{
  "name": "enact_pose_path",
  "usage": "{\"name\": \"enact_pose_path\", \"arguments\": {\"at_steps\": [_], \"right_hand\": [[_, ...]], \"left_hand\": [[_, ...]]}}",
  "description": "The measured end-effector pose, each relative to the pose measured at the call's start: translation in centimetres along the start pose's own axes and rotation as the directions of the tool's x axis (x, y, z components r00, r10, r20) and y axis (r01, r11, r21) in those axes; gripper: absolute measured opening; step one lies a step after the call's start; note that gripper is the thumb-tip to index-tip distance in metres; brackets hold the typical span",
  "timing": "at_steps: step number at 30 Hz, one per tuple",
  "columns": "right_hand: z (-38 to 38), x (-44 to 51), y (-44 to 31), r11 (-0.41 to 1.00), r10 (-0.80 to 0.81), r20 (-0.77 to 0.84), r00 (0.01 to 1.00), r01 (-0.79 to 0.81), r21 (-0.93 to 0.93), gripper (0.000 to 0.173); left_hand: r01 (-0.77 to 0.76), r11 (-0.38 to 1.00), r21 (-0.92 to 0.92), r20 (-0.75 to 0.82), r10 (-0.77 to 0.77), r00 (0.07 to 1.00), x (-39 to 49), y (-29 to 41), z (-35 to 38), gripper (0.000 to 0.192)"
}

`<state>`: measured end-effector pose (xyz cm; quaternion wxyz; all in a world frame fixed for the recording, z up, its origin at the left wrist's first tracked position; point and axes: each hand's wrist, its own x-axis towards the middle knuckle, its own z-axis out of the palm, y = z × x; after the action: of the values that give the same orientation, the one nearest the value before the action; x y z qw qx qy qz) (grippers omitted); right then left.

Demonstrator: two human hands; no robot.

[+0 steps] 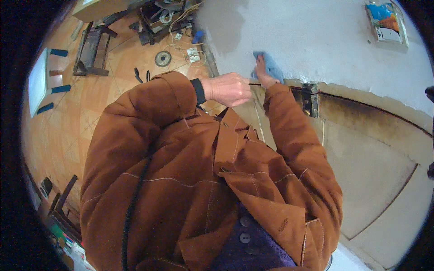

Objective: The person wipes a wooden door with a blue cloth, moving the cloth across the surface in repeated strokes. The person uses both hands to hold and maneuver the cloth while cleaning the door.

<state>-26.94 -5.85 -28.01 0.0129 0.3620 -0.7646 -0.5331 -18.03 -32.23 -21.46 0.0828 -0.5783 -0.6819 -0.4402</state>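
Observation:
My right hand [262, 73] presses a light blue cloth [274, 69] against the pale painted wall [301, 37], just above the edge of a beige panelled door [366, 169]. The cloth bunches around the fingers, and its far corner looks blurred. My left hand [229, 88] is beside it, back upward, with the fingers curled under. Whether anything lies inside that curl is hidden. A metal hinge or latch [310, 100] sits at the door's edge, right of my right forearm. Brown jacket sleeves cover both arms.
On the tiled floor [91, 111] lie a dark wooden stool [91, 50], a round disc [163, 59] and loose cables [176, 25]. A white-topped stool [38, 83] with blue legs is at far left. A framed picture [388, 27] hangs at upper right.

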Motion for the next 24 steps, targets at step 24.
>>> {"name": "enact_pose_path", "arguments": {"at_steps": [24], "right_hand": [[-11.4,-6.3,5.6,-0.533,0.73,0.451,0.514,0.015,0.846,0.023]], "left_hand": [[0.002,1.0,-0.002,0.051,-0.002,0.999,3.1,1.5,-0.5,0.016]]}}
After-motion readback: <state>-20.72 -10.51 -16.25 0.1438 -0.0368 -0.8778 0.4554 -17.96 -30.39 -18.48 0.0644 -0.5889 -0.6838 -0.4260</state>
